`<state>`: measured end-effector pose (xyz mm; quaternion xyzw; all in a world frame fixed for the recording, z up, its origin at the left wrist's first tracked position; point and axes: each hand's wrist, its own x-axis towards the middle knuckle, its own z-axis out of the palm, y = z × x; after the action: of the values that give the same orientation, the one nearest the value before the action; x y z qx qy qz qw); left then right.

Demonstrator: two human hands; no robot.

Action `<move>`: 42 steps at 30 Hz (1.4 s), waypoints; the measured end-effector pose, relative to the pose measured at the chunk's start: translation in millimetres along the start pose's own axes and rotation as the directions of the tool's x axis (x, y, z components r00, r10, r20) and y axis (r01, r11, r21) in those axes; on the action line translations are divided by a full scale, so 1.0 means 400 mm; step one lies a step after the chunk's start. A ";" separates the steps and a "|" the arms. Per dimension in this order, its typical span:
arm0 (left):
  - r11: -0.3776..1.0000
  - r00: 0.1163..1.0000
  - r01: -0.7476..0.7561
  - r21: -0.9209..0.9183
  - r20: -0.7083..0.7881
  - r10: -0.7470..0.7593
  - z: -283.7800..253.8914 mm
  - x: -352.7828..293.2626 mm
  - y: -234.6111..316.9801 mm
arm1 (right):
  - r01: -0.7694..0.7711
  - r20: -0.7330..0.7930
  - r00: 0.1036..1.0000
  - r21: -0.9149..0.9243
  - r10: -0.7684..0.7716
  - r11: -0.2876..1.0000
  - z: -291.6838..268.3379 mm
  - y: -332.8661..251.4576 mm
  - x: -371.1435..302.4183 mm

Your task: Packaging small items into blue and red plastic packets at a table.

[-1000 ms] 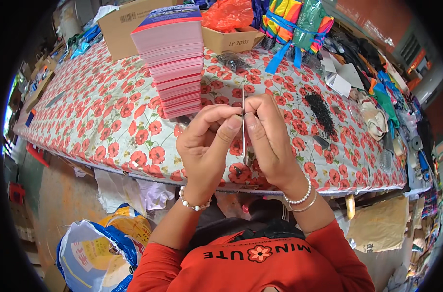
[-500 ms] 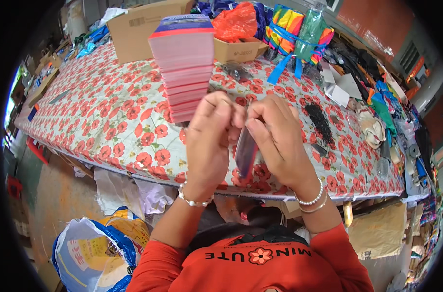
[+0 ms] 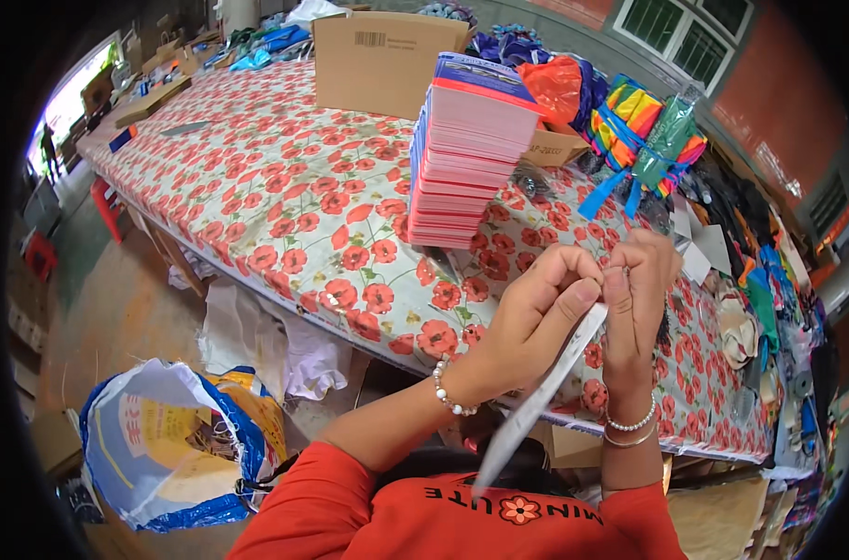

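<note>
A thin, flat card (image 3: 541,397) is held up before my chest, seen nearly edge-on with a whitish side showing. My left hand (image 3: 550,313) pinches its upper end between thumb and fingers. My right hand (image 3: 637,294) is closed at the same end, thumb and fingertips pressed together and touching the left fingers. Whether a smaller piece sits between the fingertips is hidden. Beyond the left hand stands a tall stack of cards (image 3: 462,168) with pink edges and a blue-and-red top. My right hand mostly covers a pile of small black pieces (image 3: 665,327).
A table with a poppy-patterned cloth (image 3: 284,196) spreads ahead. At its back are a cardboard box (image 3: 378,65), a red plastic bag (image 3: 552,89) and a rainbow-coloured bundle (image 3: 630,121). Cloth and plastic crowd the right side. An open woven sack (image 3: 177,448) stands on the floor at left.
The view has swung left, so the table and stack appear farther right. Both hands have shifted right in the picture, and the card has turned from its dark face to its whitish side.
</note>
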<state>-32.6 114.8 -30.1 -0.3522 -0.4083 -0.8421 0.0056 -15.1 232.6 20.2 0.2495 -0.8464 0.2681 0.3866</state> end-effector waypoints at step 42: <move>0.307 0.866 -0.359 0.881 0.191 0.462 -0.020 0.000 0.063 | -0.153 0.043 0.986 0.620 0.162 0.769 0.042 0.017 -0.084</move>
<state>-29.7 92.4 -16.0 -0.3441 -0.6867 -0.4787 0.4253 -8.7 233.9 -17.3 0.2893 -0.7263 0.5648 0.2643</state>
